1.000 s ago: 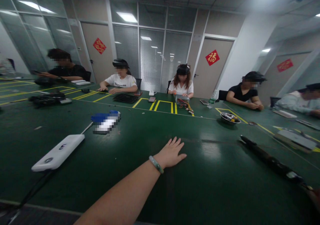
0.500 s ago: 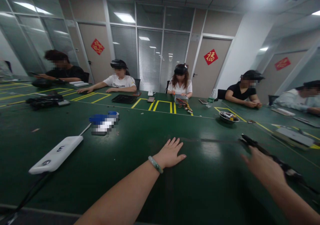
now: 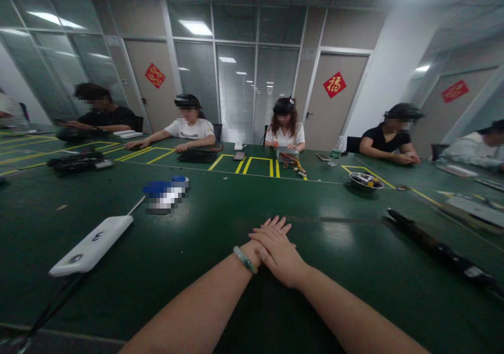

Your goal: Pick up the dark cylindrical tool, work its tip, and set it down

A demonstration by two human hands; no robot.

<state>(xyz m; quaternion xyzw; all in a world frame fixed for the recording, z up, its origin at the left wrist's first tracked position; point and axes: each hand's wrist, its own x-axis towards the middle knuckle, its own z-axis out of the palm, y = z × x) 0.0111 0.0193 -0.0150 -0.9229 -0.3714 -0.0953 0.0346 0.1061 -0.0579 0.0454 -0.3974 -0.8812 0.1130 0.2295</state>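
My left hand point(image 3: 251, 249) lies flat on the green table point(image 3: 220, 285), palm down, with its fingertips stretched out. A pale green bangle point(image 3: 244, 260) circles that wrist. Across the back of it rests my right hand point(image 3: 282, 254), fingers extended and covering most of the left hand. Neither hand holds an object. To the right lies a long black rod-like item point(image 3: 435, 248), apart from both hands; its kind I cannot make out.
A white power bank marked 3 point(image 3: 94, 245) with cables lies at left, near a blurred blue-and-white item point(image 3: 165, 192). Farther off are a metal bowl point(image 3: 366, 182) of small things, a plastic bottle point(image 3: 335, 154), a grey box with coloured wires point(image 3: 287, 154), and several seated people.
My right hand has moved left, away from beside the long black item, and now lies on top of my left hand. The left hand has stayed in place.
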